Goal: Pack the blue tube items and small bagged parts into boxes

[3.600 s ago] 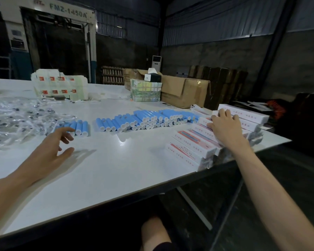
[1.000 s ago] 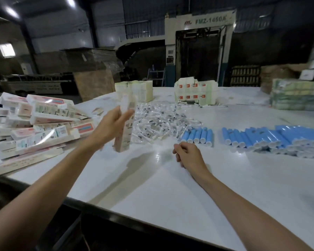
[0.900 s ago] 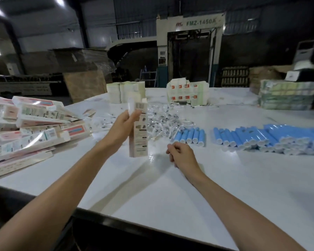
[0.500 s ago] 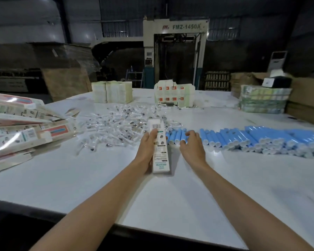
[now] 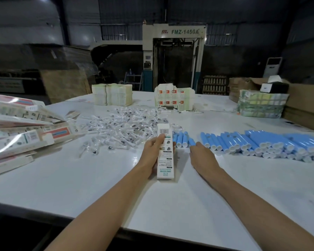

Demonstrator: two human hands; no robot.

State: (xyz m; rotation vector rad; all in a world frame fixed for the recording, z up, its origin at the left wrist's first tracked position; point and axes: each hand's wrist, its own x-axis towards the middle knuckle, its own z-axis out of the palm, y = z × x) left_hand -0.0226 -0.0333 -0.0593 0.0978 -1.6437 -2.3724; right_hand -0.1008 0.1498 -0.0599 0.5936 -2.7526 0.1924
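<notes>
The left hand [image 5: 152,154] grips a long white box [image 5: 165,160] from its left side, thumb laid across the top face (barcode at the far end). The box points away from the person, its near end down on the table [image 5: 170,205]. The right hand [image 5: 202,157] lies palm down just right of the box, its fingers reaching to one blue tube [image 5: 192,141] that sits askew at the right end of a short row [image 5: 180,139] of such tubes. The fingertips are hidden behind the knuckles, so I cannot tell whether they pinch the tube or only touch it. A longer heap [image 5: 261,144] of the same tubes stretches off to the right, apart from the short row. Behind the box, bags [image 5: 127,125] of small parts lie scattered, spreading left. At the table's left edge a pile [image 5: 22,131] of long boxes lies in loose layers.
</notes>
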